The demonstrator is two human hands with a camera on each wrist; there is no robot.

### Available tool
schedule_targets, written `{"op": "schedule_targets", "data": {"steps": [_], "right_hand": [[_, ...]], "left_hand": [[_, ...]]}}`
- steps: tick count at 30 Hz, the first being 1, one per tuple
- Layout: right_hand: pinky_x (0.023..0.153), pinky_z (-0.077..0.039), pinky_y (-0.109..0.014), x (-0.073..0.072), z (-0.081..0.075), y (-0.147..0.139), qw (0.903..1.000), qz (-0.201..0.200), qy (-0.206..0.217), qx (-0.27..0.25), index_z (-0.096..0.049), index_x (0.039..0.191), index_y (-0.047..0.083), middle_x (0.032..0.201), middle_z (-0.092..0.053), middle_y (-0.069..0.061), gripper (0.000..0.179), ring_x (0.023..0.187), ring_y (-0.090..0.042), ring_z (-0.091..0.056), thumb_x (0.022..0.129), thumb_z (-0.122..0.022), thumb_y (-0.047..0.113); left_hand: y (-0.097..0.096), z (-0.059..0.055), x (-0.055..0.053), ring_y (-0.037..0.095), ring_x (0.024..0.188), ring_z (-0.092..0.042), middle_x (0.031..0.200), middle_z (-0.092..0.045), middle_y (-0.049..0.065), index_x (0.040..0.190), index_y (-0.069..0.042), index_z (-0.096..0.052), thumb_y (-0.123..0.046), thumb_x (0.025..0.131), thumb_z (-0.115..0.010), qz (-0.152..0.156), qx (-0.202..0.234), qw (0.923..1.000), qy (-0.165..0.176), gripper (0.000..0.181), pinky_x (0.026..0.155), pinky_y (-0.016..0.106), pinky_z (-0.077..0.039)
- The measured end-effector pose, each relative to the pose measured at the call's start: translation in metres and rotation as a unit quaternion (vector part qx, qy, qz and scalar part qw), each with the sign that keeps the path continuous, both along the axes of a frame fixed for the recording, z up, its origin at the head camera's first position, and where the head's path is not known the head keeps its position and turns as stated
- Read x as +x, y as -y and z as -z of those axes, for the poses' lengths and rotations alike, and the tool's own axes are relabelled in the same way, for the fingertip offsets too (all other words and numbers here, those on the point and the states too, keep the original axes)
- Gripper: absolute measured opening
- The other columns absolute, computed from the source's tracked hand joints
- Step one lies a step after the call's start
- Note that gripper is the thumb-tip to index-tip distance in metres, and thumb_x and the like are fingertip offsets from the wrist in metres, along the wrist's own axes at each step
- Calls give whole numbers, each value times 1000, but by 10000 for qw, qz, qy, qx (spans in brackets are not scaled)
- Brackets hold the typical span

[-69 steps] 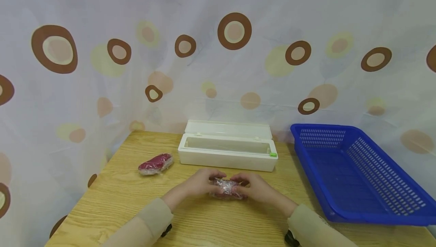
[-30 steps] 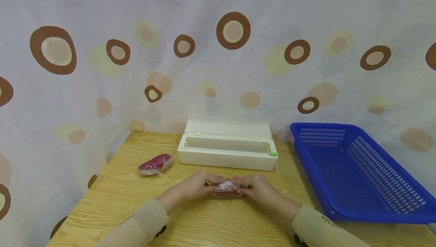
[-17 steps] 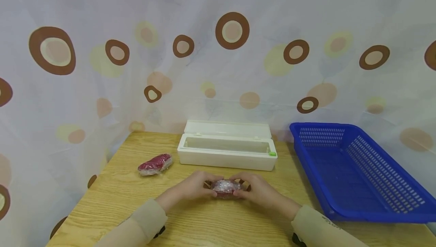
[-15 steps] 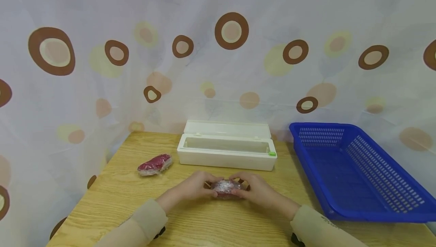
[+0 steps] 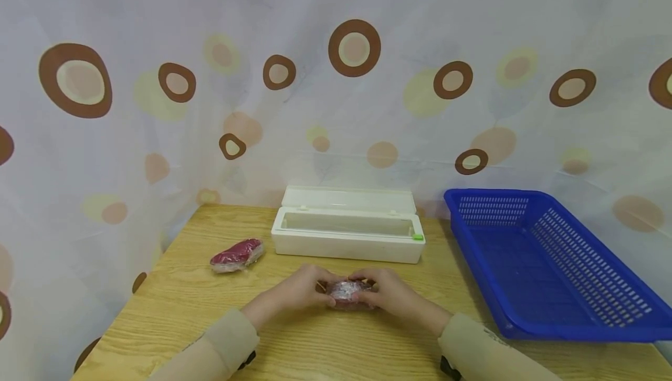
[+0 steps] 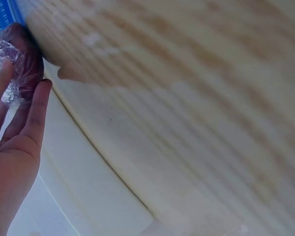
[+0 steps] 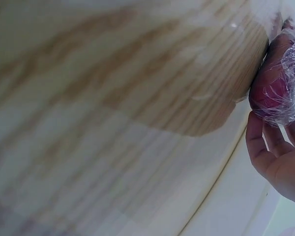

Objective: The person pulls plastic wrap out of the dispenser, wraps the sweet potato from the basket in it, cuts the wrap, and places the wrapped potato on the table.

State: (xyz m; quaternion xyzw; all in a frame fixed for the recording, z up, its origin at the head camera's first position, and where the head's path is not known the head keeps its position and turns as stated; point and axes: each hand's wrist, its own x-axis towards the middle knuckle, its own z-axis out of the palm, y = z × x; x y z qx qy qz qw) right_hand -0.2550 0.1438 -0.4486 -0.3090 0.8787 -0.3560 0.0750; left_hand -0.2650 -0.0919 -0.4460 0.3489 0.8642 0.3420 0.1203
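A sweet potato [image 5: 346, 292], reddish-purple and wrapped in crinkled cling film, is held between both hands over the middle front of the table. My left hand [image 5: 310, 287] grips its left end, thumb on the near side and fingers on the far side. From the other end my right hand [image 5: 389, 293] holds it the same way, with the thumb pressing the film. In the right wrist view the film on the sweet potato [image 7: 275, 88] bunches towards its middle. Another film-wrapped sweet potato [image 5: 237, 255] lies apart, to the left.
Behind the hands stands a white cling film dispenser [image 5: 346, 247], its lid raised and a green slider [image 5: 417, 237] at its right end. A blue plastic basket [image 5: 475, 287] sits at the right of the wooden table [image 5: 315, 352]. A patterned curtain hangs behind.
The hands have turned and smoothed the wrapped sweet potato in place, fingers shifting along its film. It stays at the same spot; the dispenser, basket and other sweet potato have not moved.
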Motion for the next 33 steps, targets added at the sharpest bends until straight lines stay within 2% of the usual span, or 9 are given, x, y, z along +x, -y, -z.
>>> {"op": "schedule_targets", "data": {"steps": [5, 10, 16, 25, 28, 33], "right_hand": [[76, -51, -27, 2, -2, 0, 9999, 85, 73, -11, -63, 119, 10, 113, -66, -3, 40, 97, -16, -62, 86, -69, 33], [77, -51, -28, 5, -5, 0, 9998, 116, 38, -140, -61, 121, 7, 111, -66, -1, 52, 97, -17, -60, 80, -73, 36], [79, -50, -26, 8, -10, 2, 9990, 115, -373, -206, -60, 120, 7, 107, -65, 4, 60, 95, -13, -59, 73, -77, 40], [84, -50, -27, 16, -17, 7, 9966, 71, -796, -217, -61, 117, 12, 109, -64, 6, 54, 96, -10, -58, 69, -82, 29], [88, -50, -32, 19, -20, 7, 9962, -9, -853, -155, -61, 118, 11, 114, -64, 2, 54, 101, -14, -60, 71, -81, 29], [88, -50, -42, 22, -30, 1, 9959, 48, -881, -181, -59, 125, 11, 122, -62, -2, 57, 108, -21, -58, 76, -77, 35]], "left_hand": [[-1, -1, 0, 11, 99, -62, 119, -63, 4, 124, -10, -60, -28, 82, -74, -6, 77, 9997, 222, 48, 80, 18, -50], [-4, -3, 1, 9, 97, -61, 113, -65, 2, 120, -8, -61, -39, 86, -67, -145, 112, 9994, 305, 46, 81, 20, -49], [-7, -10, 4, 9, 96, -60, 110, -66, 1, 116, -8, -64, -39, 86, -68, -333, 144, 9983, 459, 44, 83, 23, -48], [-9, -11, 6, 6, 90, -59, 103, -67, -1, 112, -6, -65, -35, 82, -72, -308, 253, 9984, 409, 42, 79, 22, -48], [-7, -15, 9, 7, 91, -58, 102, -66, -2, 111, -8, -65, -35, 82, -71, -390, 241, 9982, 393, 40, 79, 23, -48], [2, -22, 12, 10, 92, -59, 103, -65, -1, 111, -8, -65, -35, 82, -71, -599, 209, 9979, 124, 40, 79, 25, -49]]}}
